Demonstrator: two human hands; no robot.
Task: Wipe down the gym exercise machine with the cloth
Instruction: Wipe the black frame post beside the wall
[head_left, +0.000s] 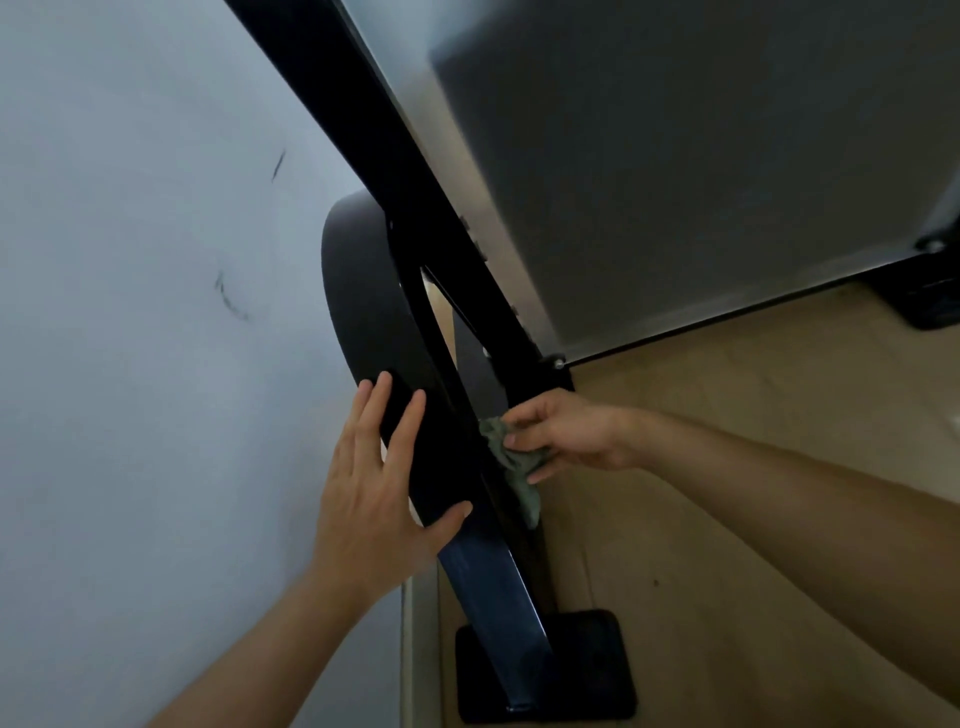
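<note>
The gym machine has a black steel frame (498, 597) running steeply down to a black foot plate (592, 670) on the floor. A curved black bar (358, 291) joins it higher up. My left hand (379, 483) lies flat against the left side of the black bar, fingers straight, thumb hooked over its front face. My right hand (561, 436) pinches a small grey-green cloth (514, 467) and presses it against the right edge of the frame. Part of the cloth hangs loose below my fingers.
A large grey panel (701, 166) of the machine fills the upper right, edged in black with bolts at its corners. A pale scuffed wall (156, 312) stands close on the left. Tan floor (753, 467) spreads to the right, with another black foot (930, 301) at the far right.
</note>
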